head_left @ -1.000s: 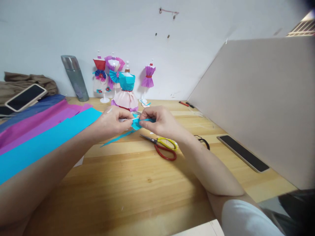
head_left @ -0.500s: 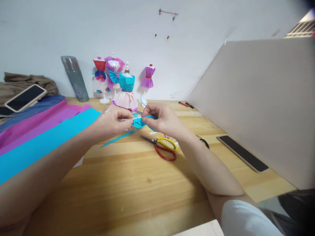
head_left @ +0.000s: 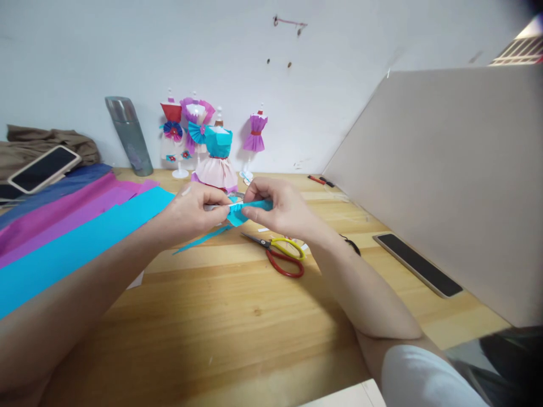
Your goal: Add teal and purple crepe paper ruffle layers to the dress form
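left grip [head_left: 192,210], right grip [head_left: 280,208], both pinching pleated turquoise strip [head_left: 236,217]

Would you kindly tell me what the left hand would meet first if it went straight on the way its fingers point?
Past the gathered, turquoise, paper-like piece held between the two, the left hand would probably meet the right hand's fingertips first, though depth is unclear.

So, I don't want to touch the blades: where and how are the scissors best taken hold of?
Probably by the yellow loop and red loop, coming from the near right: the scissors lie flat on the table, loops toward the right forearm, pointed blades facing away to the left.
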`<act>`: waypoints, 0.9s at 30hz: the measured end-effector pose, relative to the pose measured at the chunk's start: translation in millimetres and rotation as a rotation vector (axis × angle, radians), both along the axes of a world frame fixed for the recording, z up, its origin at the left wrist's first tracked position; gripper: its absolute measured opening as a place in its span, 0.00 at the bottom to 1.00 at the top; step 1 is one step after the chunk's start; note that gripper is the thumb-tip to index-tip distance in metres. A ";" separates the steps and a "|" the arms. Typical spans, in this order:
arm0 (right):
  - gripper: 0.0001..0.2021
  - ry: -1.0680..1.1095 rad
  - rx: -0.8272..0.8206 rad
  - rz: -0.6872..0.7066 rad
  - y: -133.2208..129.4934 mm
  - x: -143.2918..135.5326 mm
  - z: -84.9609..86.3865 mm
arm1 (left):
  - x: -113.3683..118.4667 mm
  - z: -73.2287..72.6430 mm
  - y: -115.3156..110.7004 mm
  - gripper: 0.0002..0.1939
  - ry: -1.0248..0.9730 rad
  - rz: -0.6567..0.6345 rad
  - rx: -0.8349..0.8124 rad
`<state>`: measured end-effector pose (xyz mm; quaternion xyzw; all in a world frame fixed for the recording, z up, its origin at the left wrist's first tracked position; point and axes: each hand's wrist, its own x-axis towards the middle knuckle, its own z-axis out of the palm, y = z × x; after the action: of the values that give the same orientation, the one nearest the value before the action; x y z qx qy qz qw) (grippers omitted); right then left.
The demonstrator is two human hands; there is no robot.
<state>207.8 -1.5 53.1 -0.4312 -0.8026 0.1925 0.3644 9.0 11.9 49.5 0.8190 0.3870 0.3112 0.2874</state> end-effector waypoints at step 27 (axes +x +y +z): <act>0.03 0.036 0.020 0.010 3.4 -0.6 -2.9 | 0.4 -3.0 -1.5 0.16 0.074 0.046 0.115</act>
<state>207.2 2.0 50.2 -0.4201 -0.8000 0.1937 0.3821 9.4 10.4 46.5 0.8360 0.3977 0.3090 0.2181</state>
